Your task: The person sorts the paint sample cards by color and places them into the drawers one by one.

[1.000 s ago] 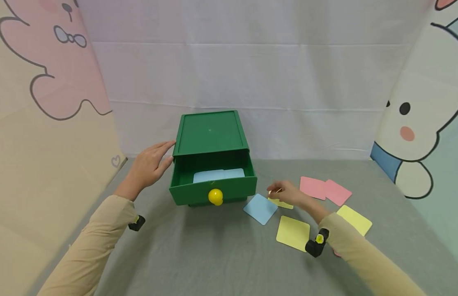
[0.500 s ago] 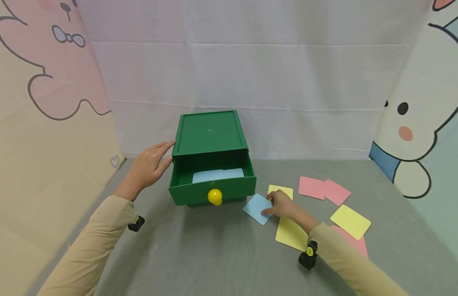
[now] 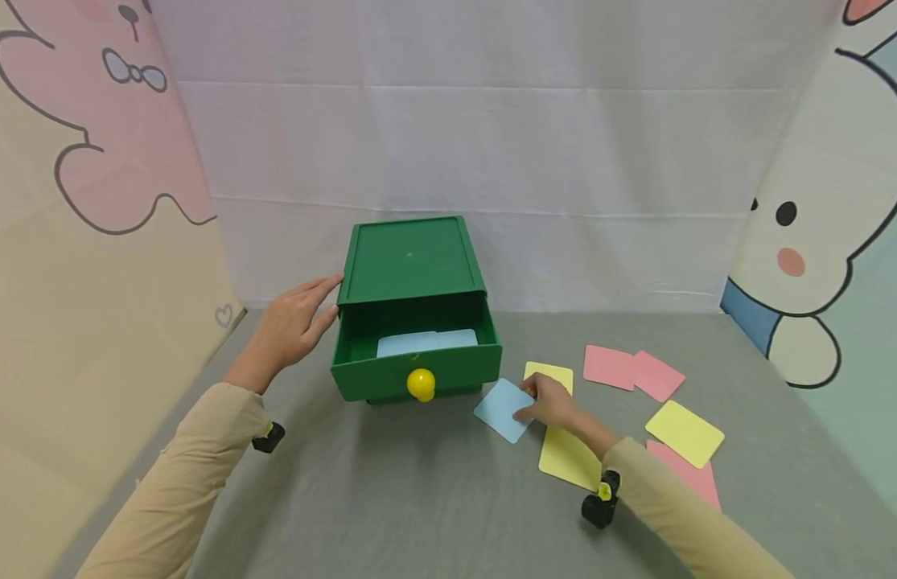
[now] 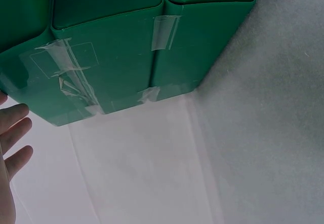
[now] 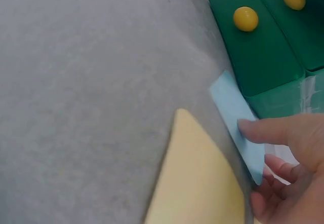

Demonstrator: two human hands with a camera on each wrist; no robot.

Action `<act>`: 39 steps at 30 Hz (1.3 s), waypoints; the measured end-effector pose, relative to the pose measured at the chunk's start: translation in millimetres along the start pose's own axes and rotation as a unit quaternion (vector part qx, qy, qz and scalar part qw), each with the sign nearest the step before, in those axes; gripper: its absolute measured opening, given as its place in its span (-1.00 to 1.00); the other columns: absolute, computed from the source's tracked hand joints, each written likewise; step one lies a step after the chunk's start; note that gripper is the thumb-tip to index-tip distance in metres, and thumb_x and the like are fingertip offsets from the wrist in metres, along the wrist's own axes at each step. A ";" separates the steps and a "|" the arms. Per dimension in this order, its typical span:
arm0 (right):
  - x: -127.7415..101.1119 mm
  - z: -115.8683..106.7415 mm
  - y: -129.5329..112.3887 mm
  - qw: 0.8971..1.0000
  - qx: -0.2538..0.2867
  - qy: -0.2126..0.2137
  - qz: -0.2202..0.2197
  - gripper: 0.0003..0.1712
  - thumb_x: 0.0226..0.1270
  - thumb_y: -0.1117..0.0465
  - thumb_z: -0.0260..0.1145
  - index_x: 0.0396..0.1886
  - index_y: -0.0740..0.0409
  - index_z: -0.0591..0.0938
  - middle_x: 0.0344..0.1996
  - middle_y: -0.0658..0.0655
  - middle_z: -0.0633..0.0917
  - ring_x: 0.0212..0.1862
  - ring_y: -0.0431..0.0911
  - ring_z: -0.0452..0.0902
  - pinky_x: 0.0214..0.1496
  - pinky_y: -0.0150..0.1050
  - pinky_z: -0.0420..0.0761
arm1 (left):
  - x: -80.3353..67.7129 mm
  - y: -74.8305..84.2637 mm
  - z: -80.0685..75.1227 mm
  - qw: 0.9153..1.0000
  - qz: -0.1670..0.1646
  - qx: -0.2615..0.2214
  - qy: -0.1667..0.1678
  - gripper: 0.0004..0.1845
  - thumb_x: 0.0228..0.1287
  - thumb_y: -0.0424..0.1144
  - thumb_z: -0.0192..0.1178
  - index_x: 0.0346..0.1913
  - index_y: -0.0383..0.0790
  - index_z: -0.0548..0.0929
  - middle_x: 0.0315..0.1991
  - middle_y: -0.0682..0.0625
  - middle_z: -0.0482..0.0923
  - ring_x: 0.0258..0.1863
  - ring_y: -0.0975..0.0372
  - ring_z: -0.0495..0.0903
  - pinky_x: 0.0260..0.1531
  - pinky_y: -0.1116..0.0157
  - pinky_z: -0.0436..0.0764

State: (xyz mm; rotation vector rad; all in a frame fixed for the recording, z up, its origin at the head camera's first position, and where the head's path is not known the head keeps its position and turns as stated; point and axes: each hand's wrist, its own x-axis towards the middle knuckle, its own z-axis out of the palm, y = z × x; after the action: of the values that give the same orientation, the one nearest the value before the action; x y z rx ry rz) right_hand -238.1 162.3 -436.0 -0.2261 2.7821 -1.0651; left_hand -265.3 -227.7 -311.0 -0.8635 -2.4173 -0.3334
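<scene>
In the head view my right hand is at the right corner of a light blue square card on the grey table. The right wrist view has the thumb on that blue card and the other fingers curled at its far edge, so it is pinched. My left hand, fingers straight, rests against the left side of a green drawer cabinet. Its top drawer, with a yellow knob, is pulled out. Light blue cards lie inside.
Yellow cards lie behind, below and right of my right hand. Pink cards overlap farther back, and another pink card sits partly under a yellow one. Clear tape joins the cabinet's stacked units.
My right hand has moved from the back yellow card slightly toward me and onto the blue card, taking hold of its corner. The left hand stays against the cabinet.
</scene>
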 end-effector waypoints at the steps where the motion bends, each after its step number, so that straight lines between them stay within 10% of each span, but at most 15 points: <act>1: -0.9 -2.0 0.4 1.000 0.023 -0.003 0.003 -0.54 -0.09 0.34 0.46 -0.17 0.40 0.50 -0.43 0.12 0.46 -0.37 -0.09 0.32 -0.38 -0.31 0.38 | 0.1 -0.2 0.4 1.000 0.000 -0.001 0.001 -0.49 0.37 -0.11 -0.09 0.24 -0.39 0.35 0.11 -0.29 0.44 0.10 -0.09 0.42 0.07 -0.06 0.38; 14: -15.5 -42.3 6.7 0.979 0.184 -0.079 0.026 -0.69 0.25 0.45 0.02 -0.02 0.49 0.45 -0.30 0.18 0.44 -0.25 -0.05 0.34 -0.20 -0.17 0.53 | -0.4 -1.9 2.3 1.000 0.004 -0.010 0.006 -0.50 0.39 -0.11 -0.11 0.23 -0.40 0.35 0.10 -0.30 0.44 0.10 -0.10 0.41 0.06 -0.07 0.38; 26: -20.6 -89.5 -1.9 0.978 0.187 -0.087 0.021 -0.62 0.26 0.45 -0.03 0.07 0.52 0.37 -0.33 0.15 0.43 -0.19 -0.04 0.39 -0.02 -0.02 0.48 | -1.2 -0.3 2.7 1.000 -0.003 -0.013 0.007 -0.49 0.39 -0.10 -0.12 0.24 -0.39 0.34 0.12 -0.29 0.43 0.10 -0.10 0.41 0.06 -0.07 0.37; 39: -27.6 -154.7 -39.5 0.985 0.160 -0.056 -0.022 -0.61 0.29 0.42 -0.03 0.08 0.56 0.33 -0.33 0.11 0.46 -0.29 -0.19 0.42 -0.21 -0.33 0.53 | -0.8 -0.6 2.7 1.000 -0.006 -0.016 0.007 -0.49 0.39 -0.09 -0.12 0.25 -0.37 0.35 0.11 -0.29 0.43 0.09 -0.10 0.42 0.05 -0.08 0.38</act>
State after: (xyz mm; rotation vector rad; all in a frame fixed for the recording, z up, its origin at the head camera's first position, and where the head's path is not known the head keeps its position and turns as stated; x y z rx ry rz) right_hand -238.1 238.9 -293.2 -0.2956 2.4729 -1.4404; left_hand -266.3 -227.5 -313.7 -0.8582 -2.4106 -0.3819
